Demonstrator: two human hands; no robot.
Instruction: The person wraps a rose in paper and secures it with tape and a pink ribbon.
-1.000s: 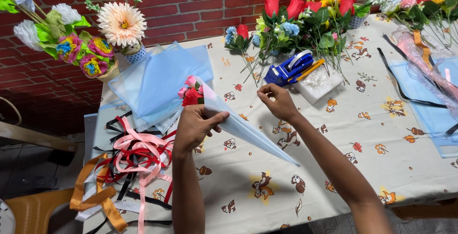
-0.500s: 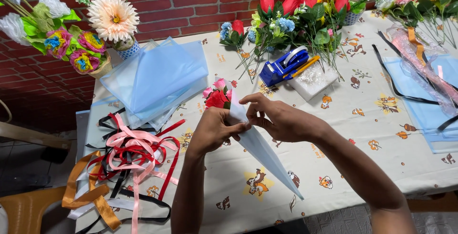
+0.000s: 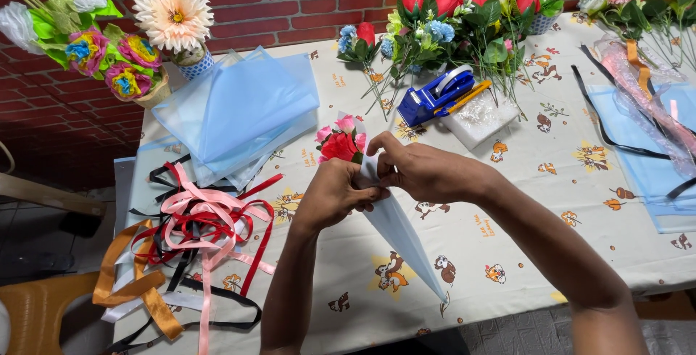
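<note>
A small bunch of pink and red artificial flowers [image 3: 339,141] sticks out of a cone of light blue wrapping film [image 3: 403,239] that tapers toward the table's near edge. My left hand [image 3: 332,195] grips the cone's wide upper part from the left. My right hand [image 3: 428,172] pinches the film's edge just below the flowers from the right. Both hands touch each other around the wrap.
A stack of blue film sheets [image 3: 239,109] lies at the back left, tangled ribbons [image 3: 196,232] at the left, a blue tape dispenser [image 3: 435,95] and white box [image 3: 480,116] behind, loose artificial flowers [image 3: 464,14] by the brick wall, more film and ribbon [image 3: 645,130] at the right.
Both hands have closed in together on the upper part of the cone. The wrapped bunch has shifted right and nearer the table's middle, the film drawn tighter around the stems.
</note>
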